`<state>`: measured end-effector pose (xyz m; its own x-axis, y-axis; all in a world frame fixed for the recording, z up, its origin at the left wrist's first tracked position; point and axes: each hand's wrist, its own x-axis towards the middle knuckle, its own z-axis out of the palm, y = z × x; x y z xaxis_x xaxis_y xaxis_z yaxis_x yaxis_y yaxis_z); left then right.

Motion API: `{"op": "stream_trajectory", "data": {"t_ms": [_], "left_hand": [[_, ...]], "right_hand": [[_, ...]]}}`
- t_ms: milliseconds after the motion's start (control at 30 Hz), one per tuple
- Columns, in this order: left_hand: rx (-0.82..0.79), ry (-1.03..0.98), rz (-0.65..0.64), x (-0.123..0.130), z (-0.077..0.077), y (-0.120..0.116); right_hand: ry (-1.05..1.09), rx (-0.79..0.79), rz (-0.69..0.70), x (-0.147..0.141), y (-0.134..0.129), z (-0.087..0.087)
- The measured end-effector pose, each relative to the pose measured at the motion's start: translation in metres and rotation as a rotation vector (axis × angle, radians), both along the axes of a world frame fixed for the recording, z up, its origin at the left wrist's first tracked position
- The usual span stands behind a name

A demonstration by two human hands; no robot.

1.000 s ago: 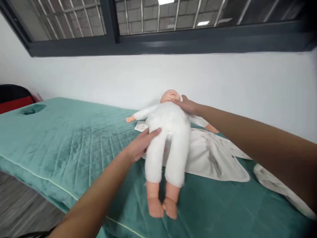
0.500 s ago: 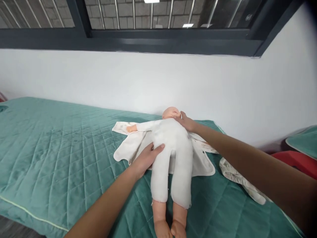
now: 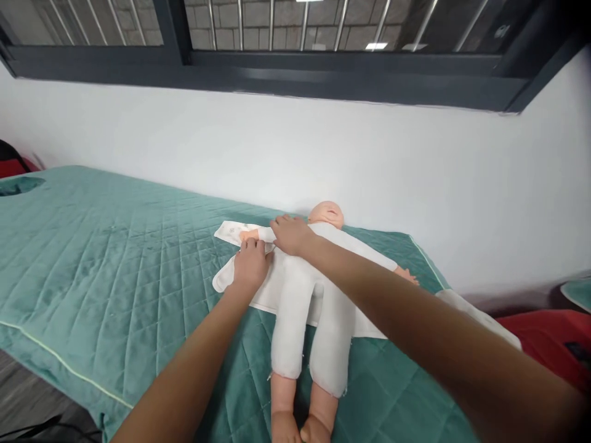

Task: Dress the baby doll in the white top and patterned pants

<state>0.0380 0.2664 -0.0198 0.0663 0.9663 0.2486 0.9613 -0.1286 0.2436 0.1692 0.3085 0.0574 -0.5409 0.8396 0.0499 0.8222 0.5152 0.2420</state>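
A baby doll point(image 3: 298, 289) with a white cloth body lies on its back, its bald head toward the wall. Beneath it a white baby shirt point(image 3: 225, 275) is spread open, one sleeve point(image 3: 231, 231) lying behind the doll's hand on the left. My left hand point(image 3: 252, 261) is closed on the shirt's cloth just below that doll's forearm; the fingertips are partly hidden. Across the doll's upper arm on the same side, my right hand point(image 3: 290, 235) has its fingers curled over the white sleeve-like arm. My right forearm covers part of the doll's chest and the shirt.
A green quilted bed cover point(image 3: 115, 277) lies under everything, against a white wall point(image 3: 258, 147) below a dark window frame point(image 3: 286, 71). Another white cloth point(image 3: 480, 314) and a red item point(image 3: 545, 338) are at the right. A dark cord point(image 3: 55, 424) lies on the floor.
My right hand has moved left from beside the doll's head to its arm. My left hand has gone up from the doll's hip to the shirt. The doll's other arm now shows at the right.
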Motion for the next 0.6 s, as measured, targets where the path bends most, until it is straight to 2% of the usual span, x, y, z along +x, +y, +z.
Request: {"op": "stream_trajectory", "data": {"t_ms": [100, 233, 300, 467, 600], "left_hand": [[0.009, 0.012, -0.009, -0.001, 0.0, -0.001], [0.014, -0.052, 0.022, -0.004, -0.001, 0.001], [0.015, -0.156, 0.071, -0.006, -0.002, 0.004], [0.05, -0.585, 0.217, -0.019, -0.005, 0.009], [0.098, -0.689, 0.285, -0.025, -0.006, 0.008]], "right_hand": [[0.02, -0.077, -0.072, -0.012, 0.014, -0.013], [0.049, -0.098, -0.097, -0.007, 0.02, -0.012], [0.067, -0.093, -0.097, -0.001, 0.016, -0.007], [0.103, -0.082, -0.062, 0.014, -0.003, 0.008], [0.1, -0.104, -0.005, 0.02, -0.014, 0.01]]}}
